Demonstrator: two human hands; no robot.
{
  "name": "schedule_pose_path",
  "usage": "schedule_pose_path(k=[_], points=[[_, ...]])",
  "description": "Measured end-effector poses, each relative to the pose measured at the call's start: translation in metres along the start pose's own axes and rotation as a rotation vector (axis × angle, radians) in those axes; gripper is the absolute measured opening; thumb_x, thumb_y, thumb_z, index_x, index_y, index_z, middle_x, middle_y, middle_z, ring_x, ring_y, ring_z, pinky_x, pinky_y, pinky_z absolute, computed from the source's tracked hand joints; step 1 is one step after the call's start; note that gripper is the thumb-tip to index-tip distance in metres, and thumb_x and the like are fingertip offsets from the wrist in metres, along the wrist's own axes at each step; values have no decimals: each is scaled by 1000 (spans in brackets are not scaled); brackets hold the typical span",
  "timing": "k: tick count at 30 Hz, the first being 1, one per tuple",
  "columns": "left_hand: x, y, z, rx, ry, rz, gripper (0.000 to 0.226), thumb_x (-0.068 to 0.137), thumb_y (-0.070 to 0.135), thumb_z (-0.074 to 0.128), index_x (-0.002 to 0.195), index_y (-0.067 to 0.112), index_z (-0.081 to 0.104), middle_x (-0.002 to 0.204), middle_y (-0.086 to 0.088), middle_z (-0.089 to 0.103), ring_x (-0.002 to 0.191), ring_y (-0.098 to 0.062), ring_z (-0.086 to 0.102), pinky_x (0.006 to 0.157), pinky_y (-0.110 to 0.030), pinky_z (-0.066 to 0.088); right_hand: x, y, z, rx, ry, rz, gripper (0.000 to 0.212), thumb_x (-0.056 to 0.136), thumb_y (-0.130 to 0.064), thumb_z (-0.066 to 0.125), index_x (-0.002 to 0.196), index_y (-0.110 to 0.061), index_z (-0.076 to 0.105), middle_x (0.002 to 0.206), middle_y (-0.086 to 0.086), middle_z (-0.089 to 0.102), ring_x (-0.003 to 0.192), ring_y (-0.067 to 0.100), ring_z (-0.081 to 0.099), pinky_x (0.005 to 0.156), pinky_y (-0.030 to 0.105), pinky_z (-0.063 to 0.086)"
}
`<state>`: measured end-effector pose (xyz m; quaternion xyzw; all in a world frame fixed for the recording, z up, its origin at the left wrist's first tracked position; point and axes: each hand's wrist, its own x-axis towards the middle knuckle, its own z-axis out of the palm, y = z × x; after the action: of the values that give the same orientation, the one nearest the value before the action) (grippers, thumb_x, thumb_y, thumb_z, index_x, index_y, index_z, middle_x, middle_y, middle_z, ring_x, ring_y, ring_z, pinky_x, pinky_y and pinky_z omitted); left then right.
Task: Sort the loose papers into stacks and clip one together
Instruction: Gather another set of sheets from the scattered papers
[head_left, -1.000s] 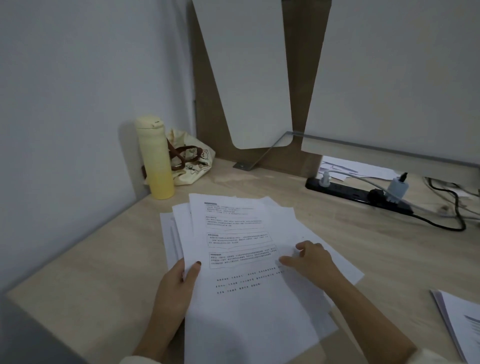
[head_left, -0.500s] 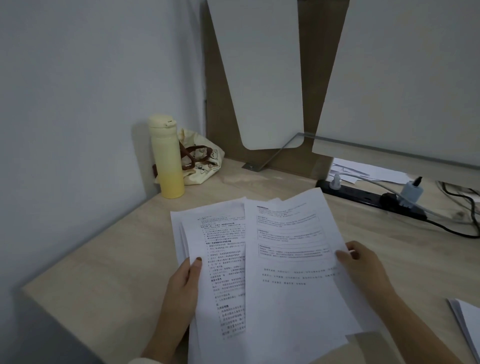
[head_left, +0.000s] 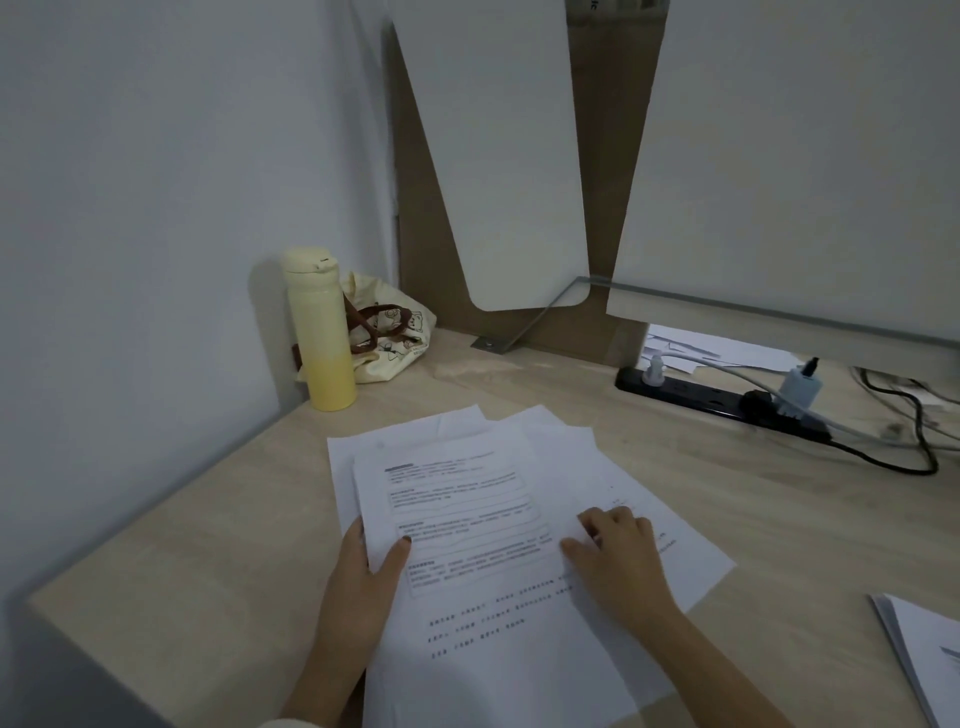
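Note:
A loose pile of white printed papers (head_left: 467, 499) lies fanned out on the wooden desk (head_left: 197, 571) in front of me. My left hand (head_left: 369, 571) grips the pile's left edge, thumb on top of the uppermost printed sheet. My right hand (head_left: 618, 556) rests on the right part of that top sheet, fingers curled and pressing down. Several blank sheets stick out to the right beneath it. A second stack of papers (head_left: 924, 660) lies at the desk's right edge, cut off by the frame. No clip is in view.
A yellow bottle (head_left: 319, 332) stands at the back left by the wall, with a cream cloth bag (head_left: 389, 338) behind it. A black power strip (head_left: 717, 402) with plugs and cables lies at the back right under a shelf. The desk's left edge runs diagonally.
Half a second ago my right hand held the top printed sheet off to the right. Now that sheet lies back over the pile, and my right hand presses on it.

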<state>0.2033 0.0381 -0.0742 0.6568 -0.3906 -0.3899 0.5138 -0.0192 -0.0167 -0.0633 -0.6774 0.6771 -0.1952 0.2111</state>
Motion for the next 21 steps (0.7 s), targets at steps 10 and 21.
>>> schedule_pose_path(k=[10, 21], points=[[-18, 26, 3, -109, -10, 134, 30, 90, 3, 50, 113, 19, 38, 104, -3, 56, 90, -11, 57, 70, -22, 44, -2, 8, -20, 410, -77, 99, 72, 82, -35, 66, 143, -18, 30, 147, 7, 31, 133, 24, 35, 109, 40, 34], [-46, 115, -14, -288, -95, 549, 36, 84, -7, 50, 105, 22, 51, 94, 23, 71, 89, 5, 65, 70, -9, 50, -35, -27, -121, 1048, -245, -188, 28, 80, -13, 60, 106, -15, 68, 105, 3, 74, 93, 21, 71, 78, 32, 59]])
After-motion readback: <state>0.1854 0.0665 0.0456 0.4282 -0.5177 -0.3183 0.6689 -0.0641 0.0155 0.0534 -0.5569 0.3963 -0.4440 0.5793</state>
